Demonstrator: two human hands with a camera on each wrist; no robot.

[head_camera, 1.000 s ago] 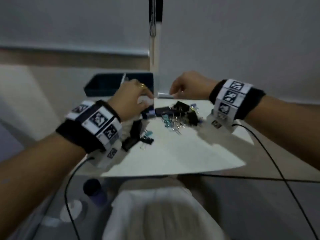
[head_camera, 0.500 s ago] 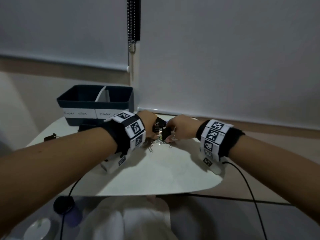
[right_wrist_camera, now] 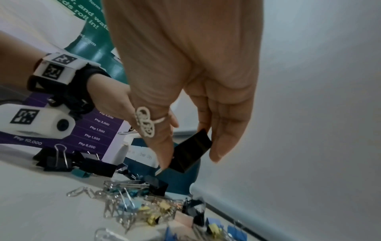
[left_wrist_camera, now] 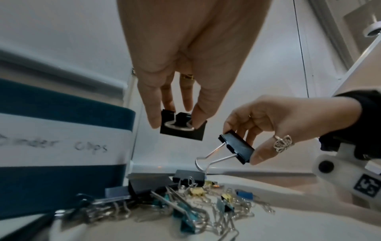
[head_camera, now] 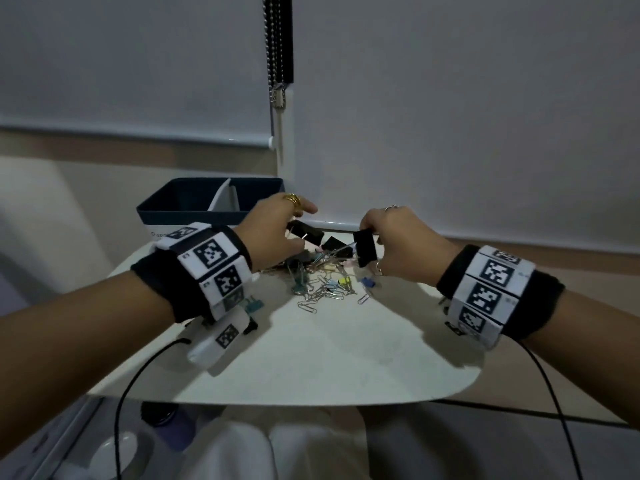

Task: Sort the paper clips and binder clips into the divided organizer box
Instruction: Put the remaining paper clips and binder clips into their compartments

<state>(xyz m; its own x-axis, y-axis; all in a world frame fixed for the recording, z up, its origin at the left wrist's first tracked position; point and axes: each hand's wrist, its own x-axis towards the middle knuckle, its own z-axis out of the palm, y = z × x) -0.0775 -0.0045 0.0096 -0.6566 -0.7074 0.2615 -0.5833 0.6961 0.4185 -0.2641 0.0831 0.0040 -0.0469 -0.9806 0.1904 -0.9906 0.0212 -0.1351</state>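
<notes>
A pile of paper clips and small coloured binder clips [head_camera: 325, 285] lies on the white table [head_camera: 311, 358], with larger black binder clips [head_camera: 334, 244] behind it. My left hand [head_camera: 277, 226] pinches a black binder clip [left_wrist_camera: 182, 127] between thumb and fingers, above the pile. Just to its right, my right hand [head_camera: 391, 244] pinches another black binder clip [head_camera: 365, 249] [left_wrist_camera: 237, 146] [right_wrist_camera: 190, 154], its wire handles pointing down. The dark blue divided organizer box [head_camera: 194, 206] stands at the table's back left; its label [left_wrist_camera: 62, 145] reads "Binder Clips".
A white roller blind with a bead chain [head_camera: 278, 53] hangs behind the table. Cables [head_camera: 138, 382] run from both wrists over the table's front edge. A printed purple and green poster [right_wrist_camera: 92, 127] stands at the left.
Both hands have lifted off the pile, each with a black binder clip, and have moved apart. The head view has shifted.
</notes>
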